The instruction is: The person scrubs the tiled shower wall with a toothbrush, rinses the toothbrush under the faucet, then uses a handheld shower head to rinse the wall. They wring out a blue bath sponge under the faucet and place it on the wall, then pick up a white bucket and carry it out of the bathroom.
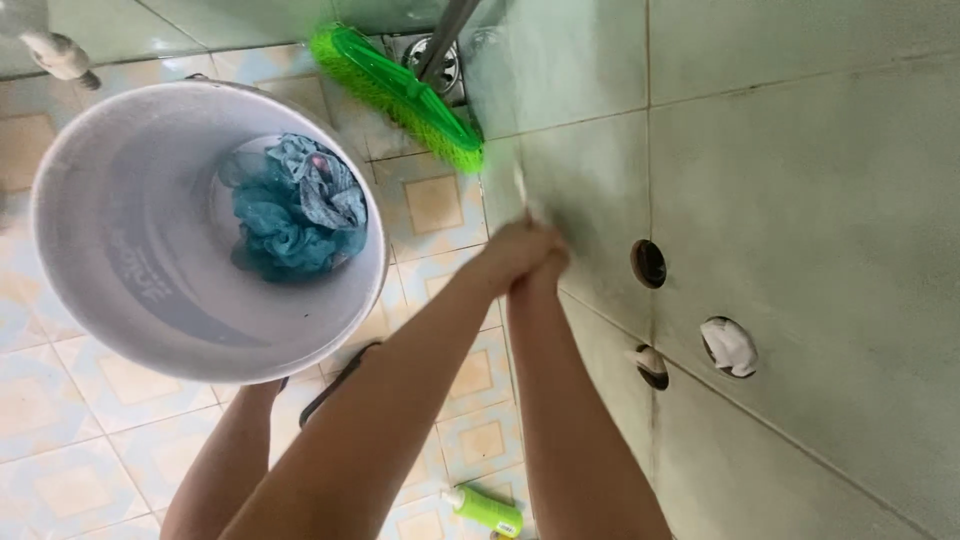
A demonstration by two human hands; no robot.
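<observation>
My left hand [503,256] and my right hand [546,268] are clasped together against the pale green wall tiles [590,190]. Both grip a thin white stick-like handle [520,188] that pokes up out of the fists; it is blurred and its tip lies on the wall. What kind of tool it is cannot be told. Both forearms reach up from the bottom of the view.
A white bucket [110,250] holds a blue mesh sponge [285,225] and a cloth. A green broom head [395,92] lies by a floor drain [440,62]. The wall has an open hole [648,263], a hole stuffed with white rag [728,346] and a white fitting [648,360]. A green bottle [487,509] lies on the floor.
</observation>
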